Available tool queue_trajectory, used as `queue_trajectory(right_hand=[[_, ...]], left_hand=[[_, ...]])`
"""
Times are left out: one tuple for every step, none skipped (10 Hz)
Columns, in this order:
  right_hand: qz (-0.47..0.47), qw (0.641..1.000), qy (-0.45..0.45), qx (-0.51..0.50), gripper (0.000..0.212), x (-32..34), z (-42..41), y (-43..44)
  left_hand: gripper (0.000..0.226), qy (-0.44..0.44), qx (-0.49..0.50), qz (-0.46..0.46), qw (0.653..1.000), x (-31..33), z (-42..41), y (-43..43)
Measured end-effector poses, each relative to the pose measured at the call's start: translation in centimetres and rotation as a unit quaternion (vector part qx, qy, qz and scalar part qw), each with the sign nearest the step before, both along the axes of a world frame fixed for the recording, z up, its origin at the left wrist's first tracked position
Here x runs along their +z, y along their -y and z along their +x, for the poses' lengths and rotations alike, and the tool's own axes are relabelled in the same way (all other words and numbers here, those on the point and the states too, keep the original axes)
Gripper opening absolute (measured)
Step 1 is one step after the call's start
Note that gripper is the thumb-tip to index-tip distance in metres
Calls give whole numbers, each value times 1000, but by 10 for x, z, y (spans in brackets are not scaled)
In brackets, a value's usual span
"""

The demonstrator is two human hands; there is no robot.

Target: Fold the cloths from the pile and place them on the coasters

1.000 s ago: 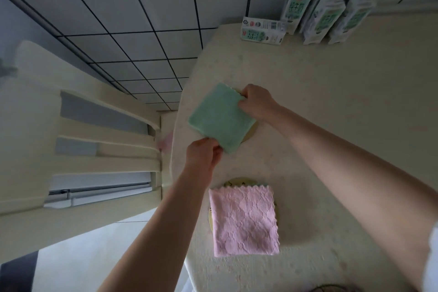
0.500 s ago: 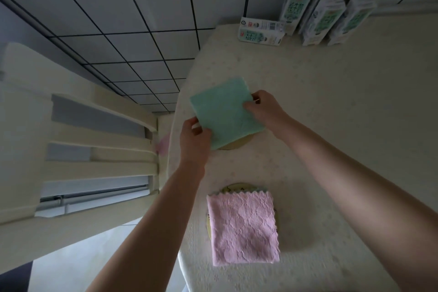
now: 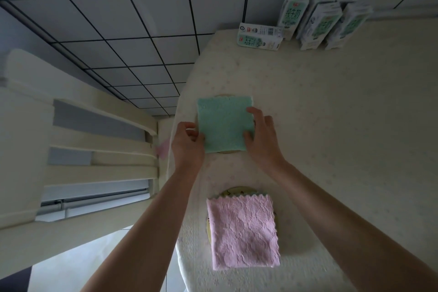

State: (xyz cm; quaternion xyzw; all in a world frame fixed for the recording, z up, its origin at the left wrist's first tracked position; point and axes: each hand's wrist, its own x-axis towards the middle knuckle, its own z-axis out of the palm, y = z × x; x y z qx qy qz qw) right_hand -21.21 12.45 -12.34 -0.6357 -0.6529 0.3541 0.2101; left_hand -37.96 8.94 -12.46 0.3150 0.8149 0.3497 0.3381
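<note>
A folded green cloth (image 3: 224, 123) lies flat and square on a round coaster (image 3: 222, 96), of which only thin slivers show at the far and near edges. My left hand (image 3: 188, 143) pinches the cloth's near left corner. My right hand (image 3: 260, 136) rests its fingers on the cloth's right edge. Closer to me, a folded pink cloth (image 3: 244, 232) covers most of a second coaster (image 3: 233, 191), with a green scalloped edge peeking out under its far side.
Several milk cartons (image 3: 317, 19) stand at the far edge of the cream table (image 3: 343, 114), one lying flat (image 3: 259, 37). A cream slatted chair (image 3: 78, 149) stands left of the table, with a scrap of pink cloth (image 3: 163, 148) beside it. The floor is tiled.
The green cloth went from held up and tilted to lying flat and square on the far coaster. Both hands came down with it and now sit at its left and right edges.
</note>
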Motion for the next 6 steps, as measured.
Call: queue_trajectory(right_hand=[[13,998,59,21,46,-6,3,4],[10,996,88,30,45,-7,7,3],[-18,994,99,45,48,1,8,6],[-40,992,110,47,50,10,13,15],[-54,990,123,47,46,25,23,39],[-49,989,136,29,47,31,40,67]], left_hand=[[21,-61,-68,18,996,0,-2,0],[26,-113,-122,8,986,-2,-2,4],[28,-124,-135,-25,983,2,-3,14],[30,-120,-139,-54,981,7,-7,30],[32,-105,-132,-71,983,17,-12,53],[32,-92,-127,-60,986,26,-14,77]])
